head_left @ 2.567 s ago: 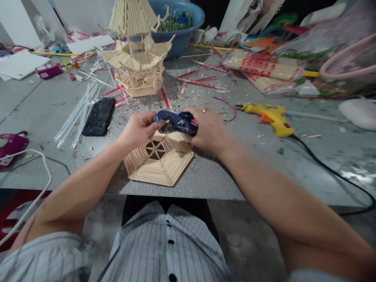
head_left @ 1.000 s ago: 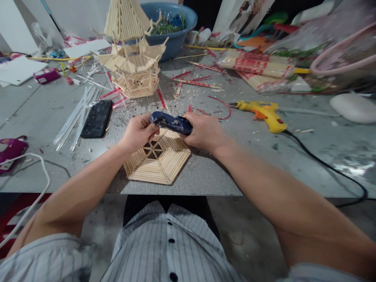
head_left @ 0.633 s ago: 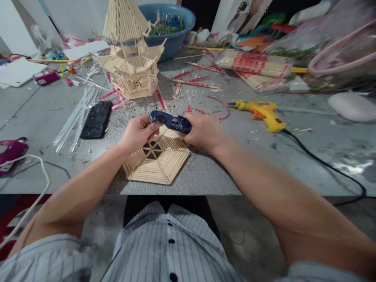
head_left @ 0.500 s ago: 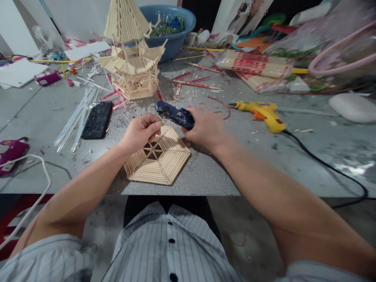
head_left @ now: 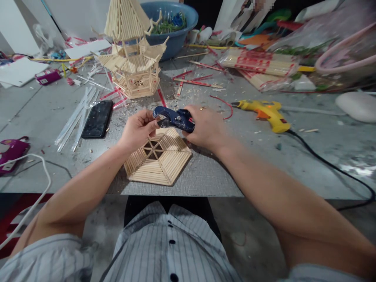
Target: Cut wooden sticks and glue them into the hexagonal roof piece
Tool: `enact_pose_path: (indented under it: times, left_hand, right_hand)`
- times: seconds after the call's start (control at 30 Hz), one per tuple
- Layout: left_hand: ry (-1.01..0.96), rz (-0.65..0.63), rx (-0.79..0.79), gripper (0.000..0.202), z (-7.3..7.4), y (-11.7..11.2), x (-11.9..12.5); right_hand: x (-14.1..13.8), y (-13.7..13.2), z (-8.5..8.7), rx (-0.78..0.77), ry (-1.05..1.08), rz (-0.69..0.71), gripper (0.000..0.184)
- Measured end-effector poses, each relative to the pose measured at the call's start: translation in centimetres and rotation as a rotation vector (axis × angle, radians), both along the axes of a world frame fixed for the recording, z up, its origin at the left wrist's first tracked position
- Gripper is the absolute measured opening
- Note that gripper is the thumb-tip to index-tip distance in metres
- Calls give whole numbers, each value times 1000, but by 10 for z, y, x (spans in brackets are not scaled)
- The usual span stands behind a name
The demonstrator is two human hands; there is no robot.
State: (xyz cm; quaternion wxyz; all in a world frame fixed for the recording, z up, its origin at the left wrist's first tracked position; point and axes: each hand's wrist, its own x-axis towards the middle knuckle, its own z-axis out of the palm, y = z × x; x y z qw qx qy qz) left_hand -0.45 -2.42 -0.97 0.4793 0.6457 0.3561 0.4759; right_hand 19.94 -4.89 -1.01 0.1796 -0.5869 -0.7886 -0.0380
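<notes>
My right hand point(head_left: 205, 127) grips a dark blue cutter tool point(head_left: 175, 118), its jaws pointing left. My left hand point(head_left: 138, 129) is pinched right at the tool's jaws, holding something too small to make out. Both hands hover over the far edge of a flat hexagonal panel of bamboo sticks point(head_left: 158, 157) that lies near the table's front edge. Beyond it stands a tall stick pagoda point(head_left: 132, 51).
A black phone point(head_left: 98, 118) and clear glue sticks point(head_left: 76, 113) lie left. A yellow glue gun point(head_left: 266, 111) with a black cord point(head_left: 331, 168) lies right. Chopstick packs point(head_left: 258, 64), a blue basin point(head_left: 176, 23), a purple tool point(head_left: 11, 150) and a white cable point(head_left: 38, 184) crowd the grey table point(head_left: 205, 176).
The cutter was lifted away from my left hand half a second ago; now its jaws are back at my left fingertips. The hexagonal panel has stayed in place.
</notes>
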Motion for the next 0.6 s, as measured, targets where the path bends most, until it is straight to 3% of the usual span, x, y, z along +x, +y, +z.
enact_pose_path:
  times: [0.6]
  left_hand:
    - [151, 85, 78, 14, -3, -1, -2]
  right_hand:
    - [-3, -1, -2, -10, -59, -12, 49]
